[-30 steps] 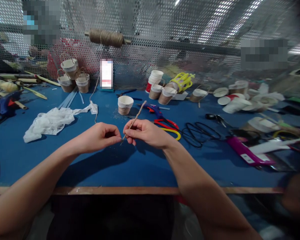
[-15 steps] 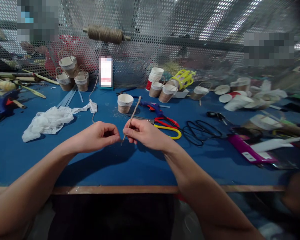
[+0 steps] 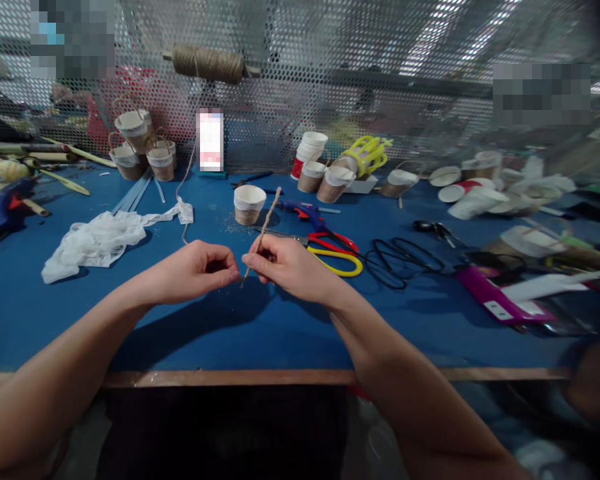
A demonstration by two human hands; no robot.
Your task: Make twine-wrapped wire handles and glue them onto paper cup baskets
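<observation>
Between thumb and fingers, my right hand (image 3: 290, 267) pinches a short piece of twisted jute twine (image 3: 269, 217). The twine slants up and away, and its frayed lower end pokes out below the fingers. Just left of that end, my left hand (image 3: 200, 270) is closed, thumb against fingertips; whatever it pinches is too small to make out. Beyond both hands stands a small cup (image 3: 249, 205) wrapped in jute with a white lace rim. Scissors (image 3: 336, 263) with red and yellow handles lie beside my right hand, near a blue glue gun (image 3: 303, 215).
White lace (image 3: 93, 243) lies bunched at left, by clear glue sticks (image 3: 135, 195). Wrapped cups (image 3: 135, 130) are stacked behind. A twine roll (image 3: 207, 65) hangs on the mesh, above a phone (image 3: 211, 140). A black cable (image 3: 400, 263) and purple object (image 3: 495, 293) lie right.
My right hand and the twine have shifted slightly left, closer to my left hand. The whole view has moved a little; both hands keep their pinch.
</observation>
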